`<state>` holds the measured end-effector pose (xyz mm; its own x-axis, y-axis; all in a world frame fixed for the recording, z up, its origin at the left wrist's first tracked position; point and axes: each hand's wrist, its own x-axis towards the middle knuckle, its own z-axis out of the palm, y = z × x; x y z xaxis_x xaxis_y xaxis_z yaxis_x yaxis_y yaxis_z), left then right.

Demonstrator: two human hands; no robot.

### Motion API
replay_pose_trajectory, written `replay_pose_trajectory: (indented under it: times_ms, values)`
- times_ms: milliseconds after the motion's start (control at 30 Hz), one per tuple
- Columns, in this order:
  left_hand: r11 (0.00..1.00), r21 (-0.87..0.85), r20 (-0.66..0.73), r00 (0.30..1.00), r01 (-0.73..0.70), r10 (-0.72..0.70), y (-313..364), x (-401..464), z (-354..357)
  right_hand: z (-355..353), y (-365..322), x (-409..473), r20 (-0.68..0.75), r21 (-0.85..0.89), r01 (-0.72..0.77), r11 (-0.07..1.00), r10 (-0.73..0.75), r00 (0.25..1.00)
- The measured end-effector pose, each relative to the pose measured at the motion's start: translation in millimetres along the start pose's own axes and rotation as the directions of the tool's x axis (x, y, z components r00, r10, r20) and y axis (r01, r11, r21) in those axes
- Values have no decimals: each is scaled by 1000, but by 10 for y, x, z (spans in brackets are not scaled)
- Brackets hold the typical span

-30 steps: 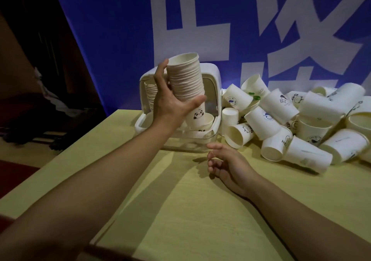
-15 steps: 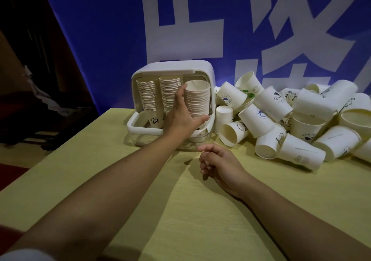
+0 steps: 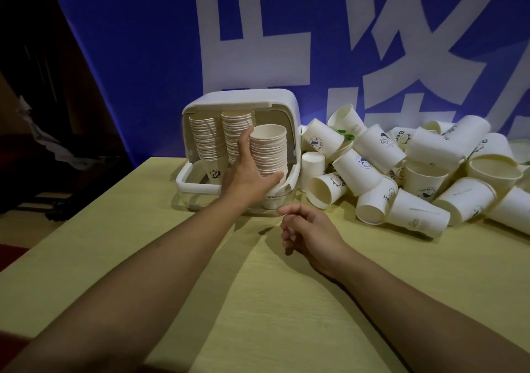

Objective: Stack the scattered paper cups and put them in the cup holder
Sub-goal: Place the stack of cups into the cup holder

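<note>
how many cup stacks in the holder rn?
3: left stack, middle stack, and right stack gripped by the left hand. More may be hidden behind.

The left hand (image 3: 249, 172) is gripping a stack of paper cups (image 3: 269, 150) inside the right side of the white cup holder (image 3: 243, 103). Two further stacks are standing to its left. The right hand (image 3: 308, 230) is resting loosely curled on the wooden table (image 3: 258, 301). Loose paper cups (image 3: 415, 172) are lying piled to the right.
</note>
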<state>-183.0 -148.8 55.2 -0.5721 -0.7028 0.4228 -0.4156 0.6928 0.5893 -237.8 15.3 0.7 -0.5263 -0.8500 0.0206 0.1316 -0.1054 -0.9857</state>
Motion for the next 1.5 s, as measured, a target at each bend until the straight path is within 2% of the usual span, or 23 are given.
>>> replay_pose_trajectory:
  times_ms: [67, 133, 233, 333, 400, 467, 533, 567, 633, 700, 833, 967, 1067, 1200, 1367, 1500]
  values:
    - [1000, -14, 5, 1000, 14, -14, 3, -17, 5, -65, -134, -31, -129, -311, 155, 938, -203, 971]
    - [1000, -17, -12, 1000, 23, -23, -3, -42, 16, -215, -385, 6, -231, -543, 237, 805, -415, 880]
    - [1000, -29, -16, 1000, 3, -4, -40, -44, 39, -564, -792, 137, -285, -753, 185, 631, -566, 773]
    - [997, -68, 1, 1000, -22, 22, -62, -48, 45, -918, -1065, 293, -293, -916, -35, 400, -607, 739]
    - [988, -141, -100, 994, -67, 53, -78, -119, 71, -1094, -1201, 371, -276, -957, -162, 241, -582, 765]
    - [957, -179, -282, 943, -230, 174, -106, -256, 143, -1225, -1287, 458, -255, -966, -238, 100, -525, 812]
    - [893, -107, -387, 846, -436, 367, -117, -382, 220, -1304, -1325, 574, -262, -960, -279, 29, -448, 855]
    - [857, -103, -390, 813, -505, 432, -113, -411, 252, -1319, -1339, 629, -274, -956, -294, 13, -405, 872]
    - [815, -206, -369, 815, -541, 447, -49, -455, 271, -1324, -1364, 708, -310, -946, -324, 18, -350, 884]
    - [803, -332, -334, 858, -495, 390, -10, -502, 271, -1319, -1369, 761, -318, -943, -331, 25, -351, 881]
    - [807, -467, -206, 932, -361, 297, -59, -534, 303, -1294, -1362, 786, -257, -962, -270, 32, -425, 868]
    - [774, -573, -126, 962, -269, 242, -20, -558, 276, -1303, -1235, 758, -227, -958, -270, -91, -329, 917]
    - [763, -607, -84, 972, -224, 219, 9, -606, 265, -1299, -1172, 775, -201, -962, -249, -116, -322, 925]
    - [766, -627, 27, 979, -139, 200, 38, -655, 278, -1286, -1169, 814, -189, -979, -205, -21, -305, 933]
    - [752, -645, 108, 958, -136, 266, 79, -725, 414, -1297, -1085, 843, -187, -953, -199, -227, -76, 979]
    - [776, -616, 169, 941, -132, 295, 67, -755, 472, -1277, -994, 912, -178, -968, -176, -179, -3, 984]
